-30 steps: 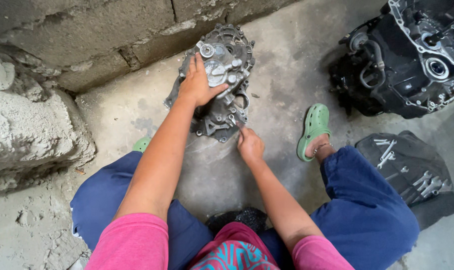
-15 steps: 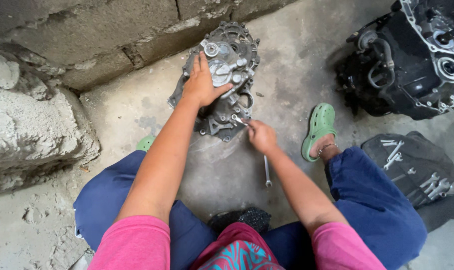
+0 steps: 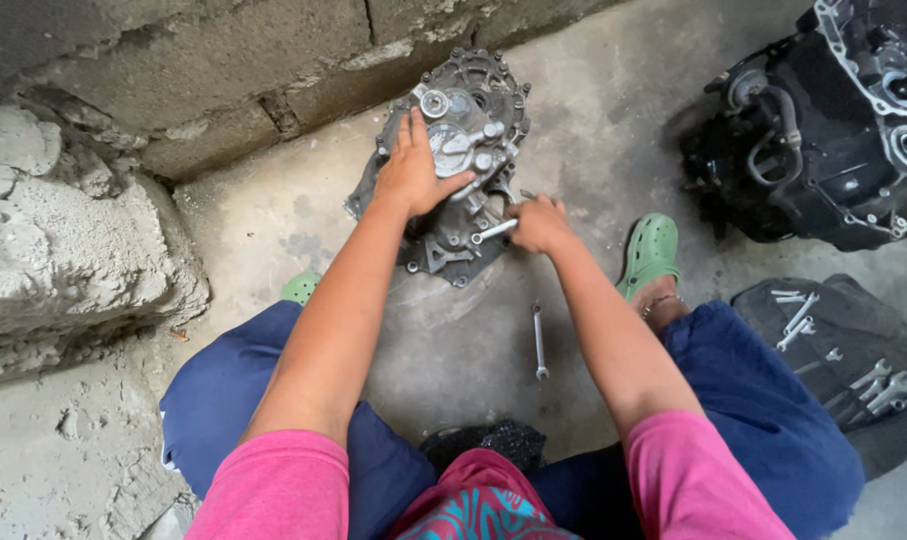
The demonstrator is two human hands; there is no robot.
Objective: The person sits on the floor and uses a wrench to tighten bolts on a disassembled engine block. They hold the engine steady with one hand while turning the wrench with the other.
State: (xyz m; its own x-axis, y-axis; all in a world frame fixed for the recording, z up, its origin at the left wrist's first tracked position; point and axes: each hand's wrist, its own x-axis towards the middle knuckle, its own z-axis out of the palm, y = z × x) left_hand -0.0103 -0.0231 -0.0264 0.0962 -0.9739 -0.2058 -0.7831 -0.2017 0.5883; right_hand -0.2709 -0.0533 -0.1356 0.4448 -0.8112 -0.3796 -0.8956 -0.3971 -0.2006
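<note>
Fingers of my left hand are spread wide and pressed flat against the grey cast-metal gearbox housing, which leans upright against the base of the rough concrete block wall. My right hand is curled tight around one small silver spanner, whose free end points left and touches the lower part of the housing. I count one such housing under my hands.

One more silver spanner lies loose on the bare concrete floor between my knees, apart from both hands and lying nearly straight toward me. So I see two spanners near me, one held and one resting.

At the far right sits one dark tool roll spread open on the floor, carrying several silver spanners; I cannot count them exactly, since they overlap and are small. Above it at the upper right stands one large black engine block with hoses and round ports, well apart from the housing.

Two green rubber clogs are in sight: one just beside my right forearm, the other peeking out by my left leg. One big broken lump of concrete sits at the left against the wall.
</note>
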